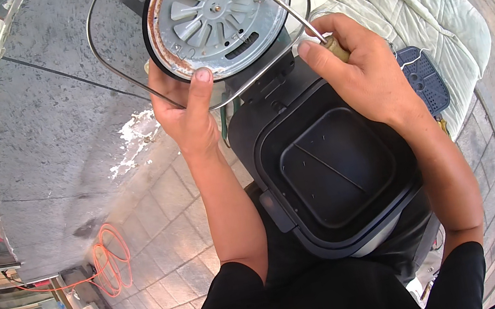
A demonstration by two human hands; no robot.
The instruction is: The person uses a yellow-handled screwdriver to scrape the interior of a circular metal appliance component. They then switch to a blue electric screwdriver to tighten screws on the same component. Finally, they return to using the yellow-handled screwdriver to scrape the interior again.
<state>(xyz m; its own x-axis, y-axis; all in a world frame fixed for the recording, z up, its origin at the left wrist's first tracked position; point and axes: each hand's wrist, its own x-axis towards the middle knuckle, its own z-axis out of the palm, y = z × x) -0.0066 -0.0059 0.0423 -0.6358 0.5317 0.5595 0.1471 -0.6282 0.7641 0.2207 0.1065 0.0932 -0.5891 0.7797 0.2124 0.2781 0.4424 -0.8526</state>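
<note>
A black multi-cooker (285,220) rests on my lap with its lid tipped up on the far side. The round metal underside of the lid (183,54) carries a silver fan (192,12) and a rust-brown ring around it. My left hand (189,108) grips the lid's near edge, thumb on the front, fingers behind. A bent metal rod (117,78) loops around the lid and crosses that hand. In my right hand (364,66) is a screwdriver (288,9) with a yellowish handle, its shaft angled across the fan plate. The rod also passes by my right fingertips.
Under the lid, the cooker's square black pot (328,167) holds a few small bits. Beyond to the right lie a pale quilted cloth (427,13) and a dark perforated tray (424,76). An orange cable (108,259) coils on the paving at left, below a grey slab (58,120).
</note>
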